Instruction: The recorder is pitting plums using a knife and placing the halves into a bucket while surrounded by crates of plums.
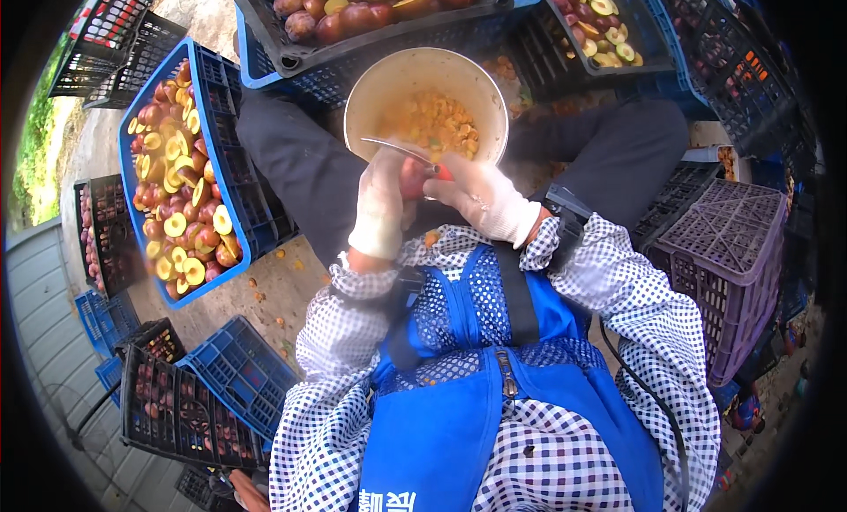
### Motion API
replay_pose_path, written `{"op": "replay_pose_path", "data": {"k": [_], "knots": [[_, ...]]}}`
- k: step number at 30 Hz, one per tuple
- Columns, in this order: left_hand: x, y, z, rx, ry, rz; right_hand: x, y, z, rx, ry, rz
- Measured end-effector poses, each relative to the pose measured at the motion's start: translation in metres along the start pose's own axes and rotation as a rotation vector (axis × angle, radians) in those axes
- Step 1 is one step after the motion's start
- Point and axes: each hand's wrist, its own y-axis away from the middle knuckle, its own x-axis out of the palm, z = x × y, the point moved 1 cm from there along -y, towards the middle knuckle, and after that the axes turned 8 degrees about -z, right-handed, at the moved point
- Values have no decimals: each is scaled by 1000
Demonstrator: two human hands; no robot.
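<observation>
Plum (pixel 412 180) pinched in my left hand (pixel 379 199), right hand's (pixel 481 199) fingers curled round the knife (pixel 408 150), blade slanting leftward just beyond the plum.

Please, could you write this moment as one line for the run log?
left hand: holds plum | right hand: holds knife at plum | bucket: beyond hands, orange pieces inside | blue crate: left side, cut plums inside

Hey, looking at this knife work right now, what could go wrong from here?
The knife in the right grip passes close to the left grip, so a slip might cut the glove. The red fruit could also roll loose and drop, perhaps missing the pale bucket.
</observation>
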Motion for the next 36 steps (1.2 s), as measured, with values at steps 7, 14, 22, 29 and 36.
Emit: {"op": "replay_pose_path", "data": {"k": [7, 14, 22, 29, 36], "knots": [[-3, -11, -29, 282, 465, 115, -33, 1, 44, 382, -1245, 202], [-4, -18, -18, 137, 908, 321, -21, -1, 55, 87, -236, -197], [14, -9, -20, 212, 908, 250, -1, 3, 55, 19, -115, -230], [15, -1, -24, 370, 563, 144, 13, 5, 46, 58, -5, -283], [8, 0, -26, 389, 376, 109, 20, -4, 40, 24, -95, -236]]}}
